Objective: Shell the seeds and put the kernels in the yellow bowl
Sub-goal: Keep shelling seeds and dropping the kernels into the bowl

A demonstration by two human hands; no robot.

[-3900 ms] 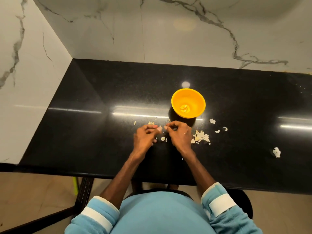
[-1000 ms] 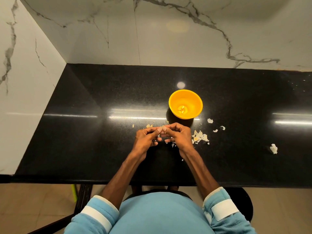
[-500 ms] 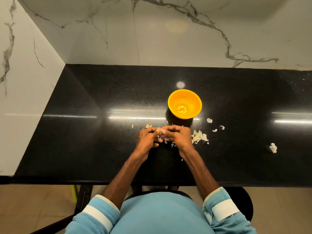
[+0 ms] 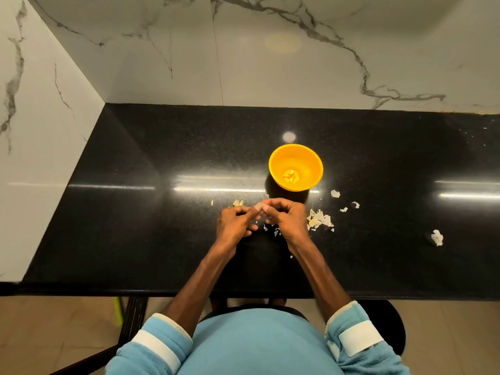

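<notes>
The yellow bowl (image 4: 308,161) stands on the black counter (image 4: 162,226) with a few pale kernels (image 4: 290,175) at its bottom. Just in front of it my left hand (image 4: 234,226) and my right hand (image 4: 288,220) meet, fingers curled, thumbs and fingertips pressed together around a small seed (image 4: 260,206) that is mostly hidden between them. Several unshelled seeds (image 4: 238,203) lie on the counter just left of my hands. A heap of pale shell pieces (image 4: 319,220) lies right of my right hand.
Loose shell flakes (image 4: 349,205) are scattered right of the bowl, and a larger pale scrap (image 4: 437,237) lies far right. Marble walls close the counter at the back and left. The counter's front edge runs just above my lap.
My fingertips have drawn together on the seed since the oldest frame; over the last second both hands stay in place, working it. The bowl and scraps have not moved.
</notes>
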